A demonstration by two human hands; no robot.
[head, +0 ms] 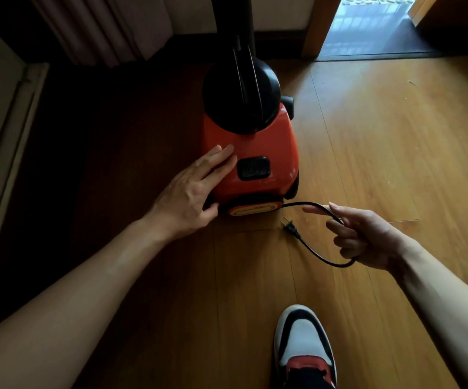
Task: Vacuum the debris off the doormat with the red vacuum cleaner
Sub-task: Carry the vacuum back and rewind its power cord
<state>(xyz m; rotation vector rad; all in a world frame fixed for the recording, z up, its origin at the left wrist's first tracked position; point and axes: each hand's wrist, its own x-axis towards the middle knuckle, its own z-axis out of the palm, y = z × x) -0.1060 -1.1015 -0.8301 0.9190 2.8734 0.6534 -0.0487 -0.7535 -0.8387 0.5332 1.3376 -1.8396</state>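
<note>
The red vacuum cleaner (261,153) stands on the wooden floor in the middle of the view, with a black dome on top and a black switch panel (254,168) on its near face. My left hand (190,192) rests flat on the red body's left side, fingers straight. A black power cord (311,249) runs out of the vacuum's base to the right. My right hand (359,234) holds a loop of this cord in curled fingers. The plug (290,227) hangs from the cord just above the floor. No doormat is in view.
A curtain (101,26) hangs at the back left beside a pale wall unit (0,130). An open doorway (373,26) with a dark threshold lies at the back right. My shoe (303,346) stands on the floor boards (395,136) near the bottom.
</note>
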